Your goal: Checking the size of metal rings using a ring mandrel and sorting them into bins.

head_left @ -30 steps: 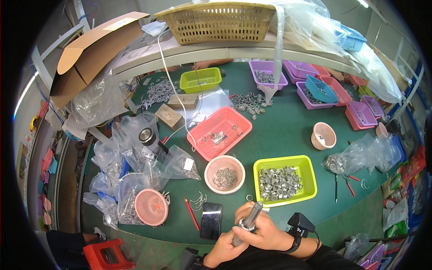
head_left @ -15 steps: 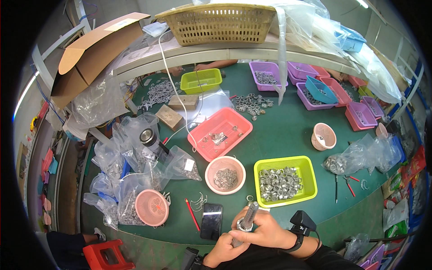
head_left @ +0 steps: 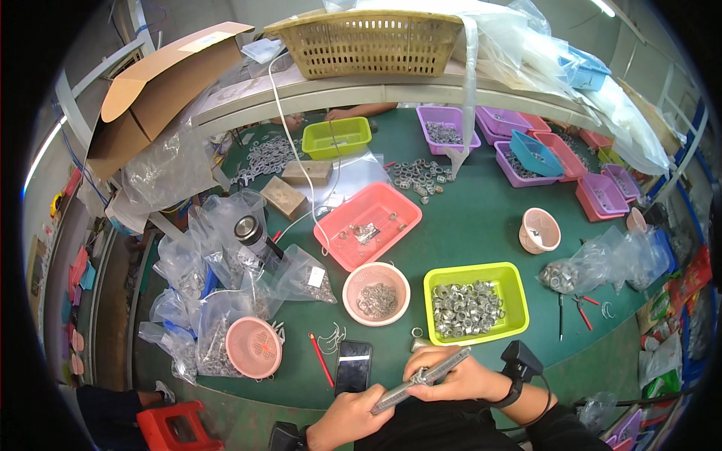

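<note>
At the near edge of the green table, my left hand (head_left: 352,415) grips the lower end of a long grey metal tool (head_left: 421,378). Near the tool's upper end my right hand (head_left: 451,376) is closed around it; a black device is strapped on that wrist. Just beyond my hands stand a yellow-green tray (head_left: 511,289) full of small metal rings and a round pink bowl (head_left: 353,289) holding more rings. A black phone (head_left: 352,365) lies flat beside my left hand. What the fingers pinch at the tool is too small to make out.
A pink tray (head_left: 391,207) with a few parts sits mid-table. Clear bags of metal parts (head_left: 214,301) and a pink strainer (head_left: 254,346) crowd the left. Purple, pink and blue bins (head_left: 526,154) line the far right. A cardboard box (head_left: 150,83), wicker basket (head_left: 368,41), pliers (head_left: 575,312), red stool (head_left: 177,427).
The tool has tilted from more upright to lying diagonally across my hands, which have shifted slightly toward me. Nothing on the table moved.
</note>
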A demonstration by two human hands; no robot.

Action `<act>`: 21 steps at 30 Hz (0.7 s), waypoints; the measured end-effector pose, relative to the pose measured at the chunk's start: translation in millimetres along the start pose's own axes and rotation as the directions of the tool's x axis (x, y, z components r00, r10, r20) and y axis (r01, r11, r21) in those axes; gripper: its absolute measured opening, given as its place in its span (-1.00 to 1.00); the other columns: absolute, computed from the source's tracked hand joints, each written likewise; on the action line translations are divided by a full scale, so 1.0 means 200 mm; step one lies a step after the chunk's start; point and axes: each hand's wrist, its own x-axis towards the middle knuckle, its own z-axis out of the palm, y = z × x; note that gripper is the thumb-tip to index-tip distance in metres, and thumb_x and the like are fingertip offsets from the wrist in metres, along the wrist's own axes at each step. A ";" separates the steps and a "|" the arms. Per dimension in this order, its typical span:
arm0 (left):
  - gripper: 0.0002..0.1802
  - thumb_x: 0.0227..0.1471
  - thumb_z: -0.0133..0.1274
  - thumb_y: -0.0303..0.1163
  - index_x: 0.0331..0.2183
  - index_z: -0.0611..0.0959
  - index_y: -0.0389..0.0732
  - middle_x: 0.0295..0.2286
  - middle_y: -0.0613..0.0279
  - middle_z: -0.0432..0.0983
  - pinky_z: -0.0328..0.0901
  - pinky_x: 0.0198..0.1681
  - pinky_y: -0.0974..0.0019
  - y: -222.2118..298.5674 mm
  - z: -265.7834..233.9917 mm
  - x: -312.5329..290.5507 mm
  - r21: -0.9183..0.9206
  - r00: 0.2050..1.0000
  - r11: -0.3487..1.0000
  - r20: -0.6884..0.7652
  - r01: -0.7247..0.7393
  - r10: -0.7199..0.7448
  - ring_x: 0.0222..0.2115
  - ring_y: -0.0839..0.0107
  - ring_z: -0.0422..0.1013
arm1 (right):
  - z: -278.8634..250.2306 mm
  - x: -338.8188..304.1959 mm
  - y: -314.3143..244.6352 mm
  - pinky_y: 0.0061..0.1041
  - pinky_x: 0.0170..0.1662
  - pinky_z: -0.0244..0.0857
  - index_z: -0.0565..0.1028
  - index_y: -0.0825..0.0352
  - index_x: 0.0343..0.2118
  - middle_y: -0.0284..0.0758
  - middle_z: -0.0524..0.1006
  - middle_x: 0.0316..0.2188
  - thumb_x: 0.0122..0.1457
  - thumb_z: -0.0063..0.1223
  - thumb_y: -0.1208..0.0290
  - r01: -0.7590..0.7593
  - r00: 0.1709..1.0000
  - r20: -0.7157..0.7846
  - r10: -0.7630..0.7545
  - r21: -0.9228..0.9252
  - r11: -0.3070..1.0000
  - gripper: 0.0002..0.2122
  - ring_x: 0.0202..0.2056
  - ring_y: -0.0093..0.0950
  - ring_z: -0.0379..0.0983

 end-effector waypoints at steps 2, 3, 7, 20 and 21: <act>-0.80 -0.34 0.05 -0.42 -0.66 0.34 -0.23 -0.82 0.13 0.26 0.18 -0.75 0.30 0.02 -0.06 0.02 0.170 0.999 0.984 -0.006 -0.050 0.051 -0.78 0.18 0.29 | -0.05 0.02 -0.02 -0.66 -0.57 0.08 0.42 0.34 -0.51 -0.39 0.36 -0.65 -0.18 0.08 0.42 -0.070 0.987 0.145 0.073 -0.030 0.997 -0.84 -0.64 -0.60 0.24; -0.79 -0.34 0.05 -0.41 -0.66 0.34 -0.23 -0.82 0.14 0.27 0.19 -0.75 0.30 0.03 -0.08 0.03 0.208 0.997 0.975 0.032 -0.077 0.072 -0.79 0.19 0.28 | -0.05 0.02 -0.07 -0.69 -0.60 0.09 0.43 0.33 -0.49 -0.39 0.37 -0.67 -0.18 0.07 0.42 -0.178 0.974 0.142 0.175 0.010 0.984 -0.84 -0.66 -0.64 0.26; -0.78 -0.37 0.06 -0.39 -0.67 0.34 -0.22 -0.79 0.18 0.28 0.20 -0.73 0.31 0.13 -0.17 0.02 0.201 0.976 0.960 0.134 -0.194 0.170 -0.77 0.24 0.30 | -0.05 -0.04 -0.16 -0.73 -0.58 0.17 0.44 0.32 -0.51 -0.40 0.41 -0.69 -0.24 0.11 0.45 0.044 0.995 0.092 -0.038 -0.063 0.997 -0.83 -0.65 -0.64 0.31; -0.78 -0.27 0.08 -0.43 -0.62 0.35 -0.28 -0.78 0.38 0.26 0.08 -0.73 0.54 -0.16 0.05 -0.02 -0.386 0.919 0.879 -0.155 0.281 -0.362 -0.77 0.67 0.17 | -0.06 -0.03 0.11 -0.63 -0.39 0.18 0.28 0.41 -0.31 -0.30 0.35 -0.45 0.06 -0.22 0.33 -0.479 0.870 0.272 0.410 0.662 0.577 -0.76 -0.46 -0.58 0.27; -0.77 -0.27 0.09 -0.43 -0.57 0.36 -0.28 -0.77 0.40 0.26 0.08 -0.72 0.54 -0.15 0.08 0.00 -0.544 0.894 0.788 -0.142 0.287 -0.424 -0.77 0.68 0.17 | -0.04 -0.02 0.14 -0.57 -0.30 0.20 0.24 0.45 -0.22 -0.25 0.35 -0.38 0.10 -0.32 0.34 -0.455 0.870 0.301 0.390 0.796 0.400 -0.72 -0.38 -0.54 0.27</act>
